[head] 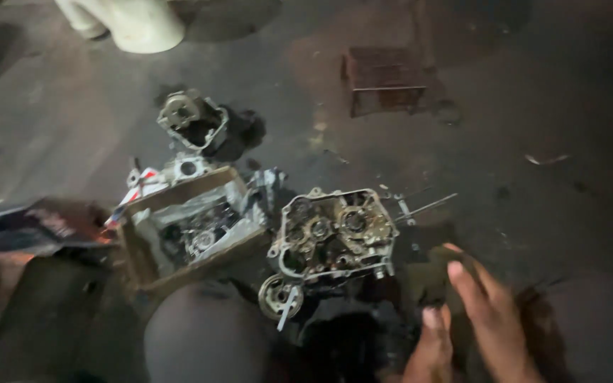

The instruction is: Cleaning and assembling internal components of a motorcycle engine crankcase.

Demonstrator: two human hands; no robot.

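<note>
An open engine crankcase half [335, 230], grimy, with gears and bearings showing, lies on the dark floor in front of me. Just right of it, my left hand [431, 347] and my right hand [487, 312] meet on a dark rag [427, 276]. The right hand's fingers lie over the rag's upper edge and the left hand grips it from below. The picture is blurred, so the exact grip is unclear. A round metal part [278, 294] sits below the crankcase.
A cardboard box [143, 248] with several engine parts stands left of the crankcase. Behind it lies a cylinder head [193, 120]. Farther back are a rusty metal crate [384, 78] and a white object [136, 25]. My knees [207, 333] frame the bottom.
</note>
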